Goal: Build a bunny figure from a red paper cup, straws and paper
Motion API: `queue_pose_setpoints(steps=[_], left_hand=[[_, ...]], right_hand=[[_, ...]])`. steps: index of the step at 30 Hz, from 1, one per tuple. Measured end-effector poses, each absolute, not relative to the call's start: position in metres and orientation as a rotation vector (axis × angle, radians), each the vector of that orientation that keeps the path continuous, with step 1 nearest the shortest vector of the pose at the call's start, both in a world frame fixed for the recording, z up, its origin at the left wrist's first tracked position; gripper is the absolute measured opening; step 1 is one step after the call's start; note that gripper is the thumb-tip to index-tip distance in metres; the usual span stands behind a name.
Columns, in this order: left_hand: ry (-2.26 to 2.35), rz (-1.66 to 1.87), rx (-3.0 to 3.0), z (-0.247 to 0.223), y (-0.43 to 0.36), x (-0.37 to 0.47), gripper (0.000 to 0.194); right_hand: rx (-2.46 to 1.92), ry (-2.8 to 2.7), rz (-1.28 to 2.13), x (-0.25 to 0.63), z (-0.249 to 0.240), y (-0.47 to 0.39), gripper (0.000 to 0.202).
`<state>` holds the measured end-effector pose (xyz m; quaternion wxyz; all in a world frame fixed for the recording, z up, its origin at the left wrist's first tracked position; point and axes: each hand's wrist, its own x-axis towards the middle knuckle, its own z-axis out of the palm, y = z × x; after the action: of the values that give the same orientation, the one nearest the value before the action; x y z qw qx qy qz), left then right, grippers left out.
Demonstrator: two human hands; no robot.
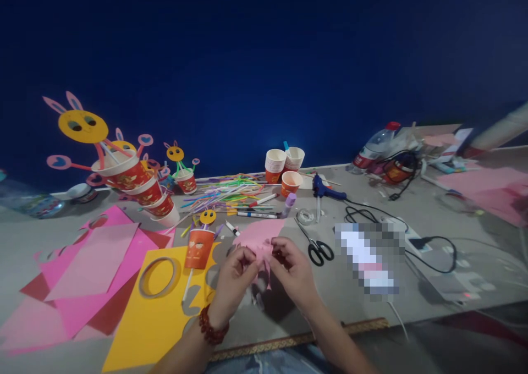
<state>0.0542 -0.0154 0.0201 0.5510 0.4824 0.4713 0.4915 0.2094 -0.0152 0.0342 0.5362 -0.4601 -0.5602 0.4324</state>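
A sheet of pink paper (262,231) with cut-out edges is pinched between both of my hands, above the grey table near its front edge. My left hand (237,269), with a red bead bracelet at the wrist, closes on the paper's left side. On the other side my right hand (291,267) grips it with thumb and fingers. Black-handled scissors (320,252) lie just right of my right hand. To the left, a red paper cup (199,248) with a small yellow face rests on a cut yellow sheet (140,319), beside a roll of tape (142,286).
Pink sheets (93,258) overlap at the left, below stacked cup figures (127,170). Coloured pipe cleaners (231,190), markers (258,215), a glue stick (289,203) and cup stacks (275,162) stand behind. A blue glue gun (328,190) and its cable lie right, near a bottle (377,146).
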Motion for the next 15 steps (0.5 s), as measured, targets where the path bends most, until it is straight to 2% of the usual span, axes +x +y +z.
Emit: queue_pose_setpoints(steps=[4, 8, 15], left_hand=[[1.12, 1.281, 1.033, 0.022, -0.018, 0.055, 0.024], [1.154, 1.455, 0.645, 0.032, -0.019, 0.055, 0.037], [0.966, 1.116, 0.155, 0.032, -0.021, 0.049, 0.04]], right_hand=[[-1.108, -1.293, 1.03, 0.21, 0.036, -0.013, 0.018], [-1.109, -1.23, 1.076, 0.212, 0.04, -0.012, 0.022], [-1.089, -1.169, 1.176, 0.211, 0.042, -0.012, 0.028]])
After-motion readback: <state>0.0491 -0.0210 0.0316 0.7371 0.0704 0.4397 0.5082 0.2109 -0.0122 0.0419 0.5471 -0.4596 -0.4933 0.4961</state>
